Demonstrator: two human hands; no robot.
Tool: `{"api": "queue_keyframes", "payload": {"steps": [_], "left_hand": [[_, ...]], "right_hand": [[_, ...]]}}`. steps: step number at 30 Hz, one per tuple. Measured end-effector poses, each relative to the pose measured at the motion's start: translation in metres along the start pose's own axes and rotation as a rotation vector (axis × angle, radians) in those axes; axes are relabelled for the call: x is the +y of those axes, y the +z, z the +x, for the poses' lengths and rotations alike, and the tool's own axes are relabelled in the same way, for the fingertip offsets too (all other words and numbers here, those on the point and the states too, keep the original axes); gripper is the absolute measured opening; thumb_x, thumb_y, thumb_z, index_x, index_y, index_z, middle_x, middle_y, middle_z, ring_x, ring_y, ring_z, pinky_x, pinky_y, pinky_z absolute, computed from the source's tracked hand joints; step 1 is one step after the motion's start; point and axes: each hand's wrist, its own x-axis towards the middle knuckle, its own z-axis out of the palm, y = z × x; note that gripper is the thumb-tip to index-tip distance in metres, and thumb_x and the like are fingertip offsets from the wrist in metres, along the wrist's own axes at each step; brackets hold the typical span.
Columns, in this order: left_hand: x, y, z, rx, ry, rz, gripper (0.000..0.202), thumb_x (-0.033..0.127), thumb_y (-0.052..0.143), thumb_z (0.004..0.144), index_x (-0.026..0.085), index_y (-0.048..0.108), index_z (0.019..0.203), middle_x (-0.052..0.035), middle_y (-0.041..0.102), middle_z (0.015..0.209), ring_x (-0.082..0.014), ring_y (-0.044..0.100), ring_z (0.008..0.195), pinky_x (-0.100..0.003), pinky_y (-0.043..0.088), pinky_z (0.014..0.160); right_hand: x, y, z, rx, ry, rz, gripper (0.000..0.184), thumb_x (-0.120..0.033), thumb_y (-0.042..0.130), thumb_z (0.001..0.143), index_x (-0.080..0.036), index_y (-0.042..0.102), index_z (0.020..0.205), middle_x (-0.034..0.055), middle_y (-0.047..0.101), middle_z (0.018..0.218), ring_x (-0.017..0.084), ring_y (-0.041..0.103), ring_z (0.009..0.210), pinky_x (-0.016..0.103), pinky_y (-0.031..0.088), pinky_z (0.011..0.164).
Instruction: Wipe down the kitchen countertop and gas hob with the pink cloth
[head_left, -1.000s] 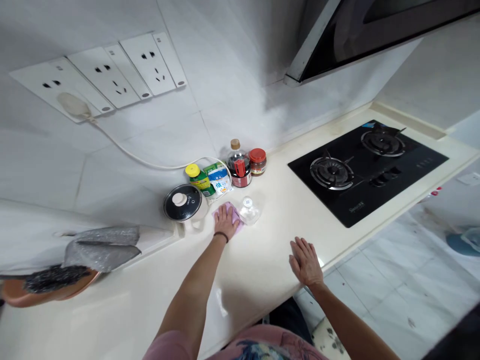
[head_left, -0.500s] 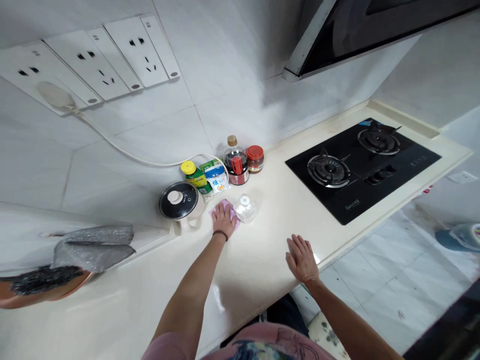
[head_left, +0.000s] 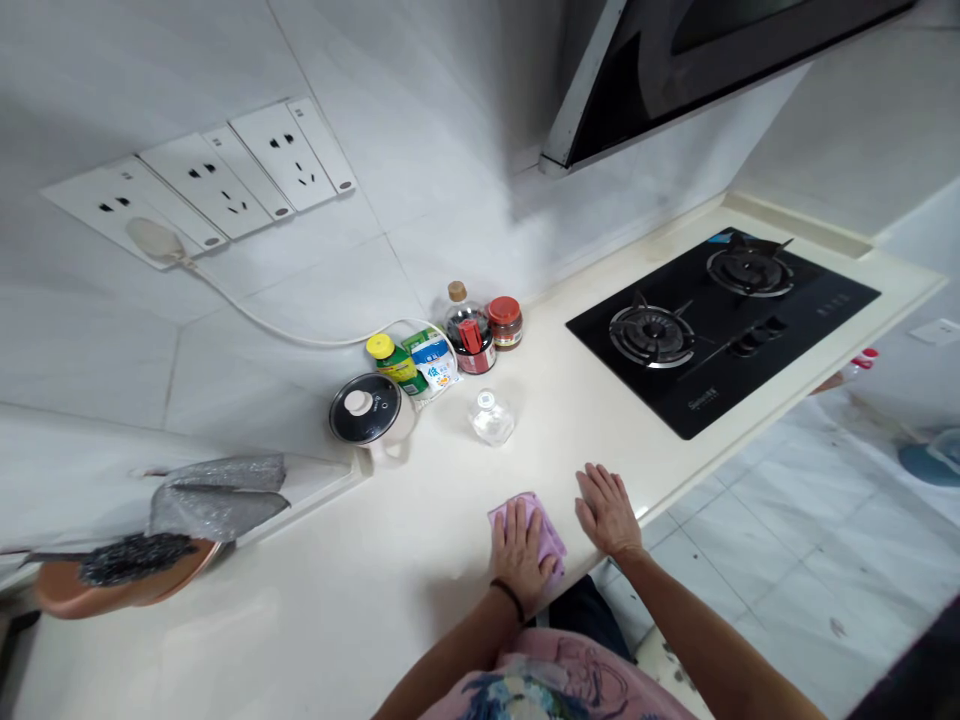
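Observation:
My left hand (head_left: 519, 562) lies flat on a folded pink cloth (head_left: 551, 540) at the counter's front edge, fingers spread and pressing it down. To its right, my right hand (head_left: 609, 510) rests open on the bare counter (head_left: 420, 560), palm down and touching no object. A clear glass container (head_left: 492, 420) with a round top stands on the counter beyond both hands. Behind it are a dark sauce bottle (head_left: 471, 335) with a brown cap, a red-lidded jar (head_left: 505, 322), a white and blue packet (head_left: 435, 362) and a yellow-capped green bottle (head_left: 397, 365).
A small electric pot (head_left: 367, 412) with a dark lid stands at the left by the wall. Its side has a copper-coloured pan (head_left: 127, 580) and grey bubble wrap (head_left: 217, 495). To the right is a black gas hob (head_left: 720, 330), under a range hood (head_left: 675, 70).
My left hand has drawn the pink cloth from beside the glass container back toward the front edge, near my right hand. My right hand stays in place. The view has shifted slightly.

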Motion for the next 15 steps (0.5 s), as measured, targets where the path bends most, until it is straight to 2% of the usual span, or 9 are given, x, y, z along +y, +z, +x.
{"api": "queue_keyframes", "payload": {"steps": [3,10,12,15], "left_hand": [[0.0,-0.009,0.024,0.012,0.034,-0.013,0.092,0.068,0.044,0.092,0.023,0.017,0.167,-0.0146,0.016,0.174,-0.0367,0.015,0.16,-0.063,0.017,0.128],[-0.014,-0.04,0.126,0.017,-0.011,-0.053,0.085,0.063,0.042,0.096,0.019,0.022,0.166,-0.0155,0.011,0.175,-0.0368,0.008,0.161,-0.063,0.012,0.129],[-0.014,-0.043,0.142,0.016,-0.023,-0.046,0.084,0.062,0.042,0.096,0.019,0.022,0.166,-0.0149,0.01,0.175,-0.0366,0.007,0.161,-0.063,0.01,0.129],[-0.013,-0.042,0.144,0.018,-0.029,-0.03,0.085,0.061,0.043,0.096,0.019,0.02,0.166,-0.0153,0.012,0.175,-0.0362,0.007,0.161,-0.063,0.011,0.128]], "right_hand": [[0.0,-0.001,0.0,-0.001,0.001,0.0,0.061,-0.035,0.049,0.097,-0.025,0.04,0.157,0.0106,0.043,0.163,0.031,0.037,0.151,0.06,0.029,0.123],[0.0,-0.003,0.0,-0.034,0.011,-0.018,0.058,-0.037,0.047,0.098,-0.023,0.044,0.155,0.01,0.042,0.163,0.03,0.035,0.152,0.058,0.027,0.125],[0.0,-0.004,0.0,-0.039,0.011,-0.023,0.058,-0.037,0.047,0.099,-0.024,0.043,0.156,0.0099,0.042,0.163,0.03,0.034,0.152,0.057,0.026,0.125],[-0.001,-0.005,0.0,-0.043,0.012,-0.031,0.059,-0.038,0.046,0.1,-0.022,0.041,0.157,0.011,0.043,0.163,0.03,0.033,0.153,0.057,0.025,0.126]]}}
